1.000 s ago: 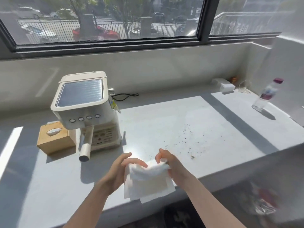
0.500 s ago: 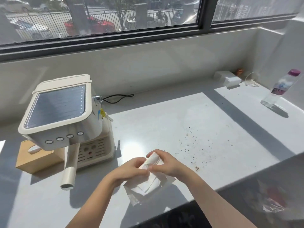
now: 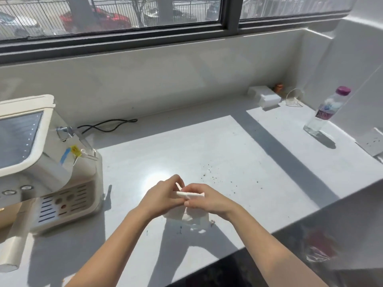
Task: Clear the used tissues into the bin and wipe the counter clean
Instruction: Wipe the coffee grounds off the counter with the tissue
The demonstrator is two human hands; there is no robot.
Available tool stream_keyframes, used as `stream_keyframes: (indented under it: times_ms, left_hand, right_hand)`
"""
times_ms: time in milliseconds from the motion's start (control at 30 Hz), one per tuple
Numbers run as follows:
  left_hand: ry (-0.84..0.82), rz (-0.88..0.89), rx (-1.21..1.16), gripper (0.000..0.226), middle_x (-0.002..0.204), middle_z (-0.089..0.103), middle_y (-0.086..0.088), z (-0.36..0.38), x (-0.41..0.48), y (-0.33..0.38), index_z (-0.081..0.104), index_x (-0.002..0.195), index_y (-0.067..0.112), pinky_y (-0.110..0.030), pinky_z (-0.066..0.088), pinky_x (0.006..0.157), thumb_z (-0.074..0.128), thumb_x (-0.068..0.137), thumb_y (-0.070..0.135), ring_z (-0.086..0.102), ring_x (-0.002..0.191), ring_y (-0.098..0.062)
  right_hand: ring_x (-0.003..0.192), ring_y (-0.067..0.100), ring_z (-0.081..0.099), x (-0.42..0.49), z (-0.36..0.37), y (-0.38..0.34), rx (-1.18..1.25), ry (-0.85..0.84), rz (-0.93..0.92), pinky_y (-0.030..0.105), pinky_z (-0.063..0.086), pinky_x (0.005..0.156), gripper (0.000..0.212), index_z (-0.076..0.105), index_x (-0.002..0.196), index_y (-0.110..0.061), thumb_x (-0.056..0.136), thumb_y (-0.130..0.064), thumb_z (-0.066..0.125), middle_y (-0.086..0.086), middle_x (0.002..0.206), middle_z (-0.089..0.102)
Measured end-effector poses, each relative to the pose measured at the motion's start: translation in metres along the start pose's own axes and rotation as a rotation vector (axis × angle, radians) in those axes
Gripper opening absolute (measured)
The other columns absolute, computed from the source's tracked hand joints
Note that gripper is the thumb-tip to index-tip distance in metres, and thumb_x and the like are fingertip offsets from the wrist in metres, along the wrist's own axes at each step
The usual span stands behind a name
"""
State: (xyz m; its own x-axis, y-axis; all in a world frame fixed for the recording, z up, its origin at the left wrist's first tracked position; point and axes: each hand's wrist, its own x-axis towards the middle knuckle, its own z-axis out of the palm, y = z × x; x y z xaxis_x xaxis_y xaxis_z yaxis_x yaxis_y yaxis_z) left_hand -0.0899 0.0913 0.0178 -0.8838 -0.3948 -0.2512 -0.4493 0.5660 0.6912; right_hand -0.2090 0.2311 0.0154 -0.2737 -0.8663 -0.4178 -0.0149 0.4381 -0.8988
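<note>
Both hands closed on folded tissue (image 3: 189, 195), held just above tabletop (image 3: 238, 154): left hand (image 3: 163, 196), right hand (image 3: 209, 200). Fold's long axis runs L–R. Crumbs (image 3: 209, 169) lie ahead-right; right hand nearer.

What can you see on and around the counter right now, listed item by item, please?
coffee machine: 1, cream, counter left
black cable: 1, behind the machine
water bottle: 1, clear with purple cap, far right
white box: 1, back right corner
dark crumbs: scattered, counter middle
counter: 1, pale grey
window: dark-framed, above the counter
tissue: 1, white, folded between both hands
left hand: on tissue
right hand: on tissue
</note>
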Motion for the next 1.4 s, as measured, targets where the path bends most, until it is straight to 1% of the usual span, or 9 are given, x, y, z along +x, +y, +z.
stream_keyframes:
  times_ms: [167, 300, 500, 633, 767, 867, 967, 1067, 1400]
  left_hand:
    - [0.241, 0.078, 0.081, 0.053, 0.134, 0.055, 0.007, 0.048, 0.04, 0.047, 0.049, 0.129, 0.026, -0.03, 0.041, 0.099, 0.069, 0.081, 0.033, 0.052, 0.122, -0.015]
    - [0.413, 0.063, 0.115, 0.058, 0.157, 0.027, 0.004, 0.081, 0.07, 0.07, 0.034, 0.145, 0.025, -0.038, 0.017, 0.117, 0.055, 0.092, 0.036, 0.024, 0.144, -0.015]
    - [0.583, -0.158, 0.144, 0.049, 0.158, 0.023, 0.003, 0.099, 0.047, 0.022, 0.031, 0.148, 0.023, -0.042, 0.006, 0.119, 0.038, 0.1, 0.032, 0.013, 0.147, -0.014]
    - [0.573, -0.358, 0.267, 0.056, 0.155, 0.032, 0.0, 0.112, -0.024, -0.036, 0.039, 0.144, 0.02, -0.036, 0.004, 0.117, 0.024, 0.095, 0.043, 0.019, 0.146, -0.019]
    - [0.59, -0.616, 0.292, 0.064, 0.155, 0.032, -0.006, 0.129, -0.089, -0.08, 0.039, 0.144, 0.014, -0.047, 0.013, 0.115, 0.014, 0.094, 0.044, 0.023, 0.145, -0.025]
    - [0.613, -0.7, 0.286, 0.064, 0.154, 0.034, -0.009, 0.133, -0.108, -0.098, 0.04, 0.143, 0.011, -0.055, 0.019, 0.111, 0.015, 0.092, 0.04, 0.027, 0.144, -0.029]
    - [0.629, -0.678, 0.287, 0.062, 0.156, 0.031, -0.008, 0.13, -0.104, -0.108, 0.037, 0.145, 0.012, -0.054, 0.018, 0.112, 0.015, 0.094, 0.038, 0.024, 0.145, -0.028]
    - [0.657, -0.672, 0.279, 0.059, 0.155, 0.031, -0.01, 0.118, -0.086, -0.113, 0.038, 0.144, 0.011, -0.054, 0.017, 0.113, 0.018, 0.093, 0.034, 0.024, 0.145, -0.028]
    - [0.591, -0.662, 0.36, 0.059, 0.159, 0.022, -0.005, 0.11, -0.06, -0.121, 0.027, 0.149, 0.015, -0.048, 0.009, 0.117, 0.017, 0.094, 0.032, 0.016, 0.147, -0.024]
  right_hand:
    - [0.083, 0.019, 0.049, -0.007, -0.076, 0.029, 0.107, 0.107, 0.06, 0.033, 0.037, 0.077, 0.025, 0.058, 0.109, 0.005, 0.096, -0.013, 0.044, 0.008, 0.089, 0.053]
    - [0.074, 0.013, 0.053, -0.011, -0.147, 0.045, 0.122, 0.442, -0.054, 0.032, 0.041, 0.072, 0.03, 0.064, 0.089, -0.026, 0.097, -0.01, 0.04, -0.003, 0.082, 0.059]
    - [0.121, 0.002, 0.045, -0.024, -0.267, 0.086, -0.321, 0.88, -0.273, 0.011, 0.032, 0.097, 0.051, 0.049, 0.137, -0.018, 0.092, 0.006, 0.038, -0.01, 0.131, 0.052]
    - [0.144, 0.01, 0.021, -0.025, -0.297, 0.136, -0.585, 0.675, -0.089, 0.025, 0.017, 0.116, 0.068, 0.029, 0.149, -0.02, 0.089, 0.012, 0.034, -0.005, 0.156, 0.026]
    - [0.147, 0.012, -0.015, -0.021, -0.275, 0.189, -0.869, 0.353, 0.084, 0.036, -0.012, 0.118, 0.067, 0.001, 0.152, -0.027, 0.098, -0.047, 0.036, -0.013, 0.158, -0.007]
    - [0.144, 0.015, 0.017, -0.005, -0.276, 0.172, -0.66, 0.437, 0.123, 0.039, 0.014, 0.116, 0.063, 0.038, 0.138, -0.021, 0.09, -0.059, 0.025, -0.001, 0.155, 0.027]
    - [0.111, 0.031, 0.048, 0.006, -0.282, 0.148, -0.69, 0.542, 0.153, 0.04, 0.036, 0.089, 0.042, 0.053, 0.1, -0.017, 0.088, -0.05, 0.029, 0.011, 0.12, 0.054]
    - [0.106, 0.039, 0.048, 0.009, -0.275, 0.153, -0.907, 0.631, 0.118, 0.046, 0.039, 0.089, 0.02, 0.052, 0.104, -0.01, 0.094, -0.025, 0.044, 0.017, 0.114, 0.053]
    - [0.147, 0.031, 0.012, 0.021, -0.242, 0.17, -1.097, 0.65, 0.235, 0.054, 0.016, 0.114, 0.053, 0.019, 0.151, -0.015, 0.1, -0.024, 0.031, 0.009, 0.16, 0.017]
